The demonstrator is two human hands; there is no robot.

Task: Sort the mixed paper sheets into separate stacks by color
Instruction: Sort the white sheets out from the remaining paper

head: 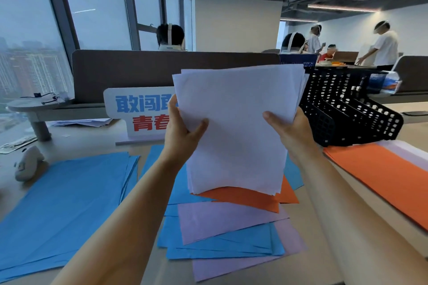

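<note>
White paper, a loose sheaf (pixel 236 127) of it, is held upright above the middle of the counter (pixel 88 142). The left grip (pixel 183 132) is clamped on its left edge with the thumb across the front, and the right grip (pixel 289 132) is clamped likewise on the right edge. Beneath it, toward the near edge, lies the unsorted pile (pixel 231 227) of blue, lilac and orange sheets. A blue stack (pixel 64 203) sits toward the left edge, and an orange stack (pixel 382 173), laid over lilac sheets, sits toward the right edge beside a black file rack (pixel 347 109). No white stack is visible on the counter yet, so this looks like the gathering step. The sheaf is fanned and unsquared at its top corners. Pinched only at the sides, a back sheet could slide out and drop onto the mixed pile. In this cool light white and lilac read alike, inviting a mis-sort.
</note>
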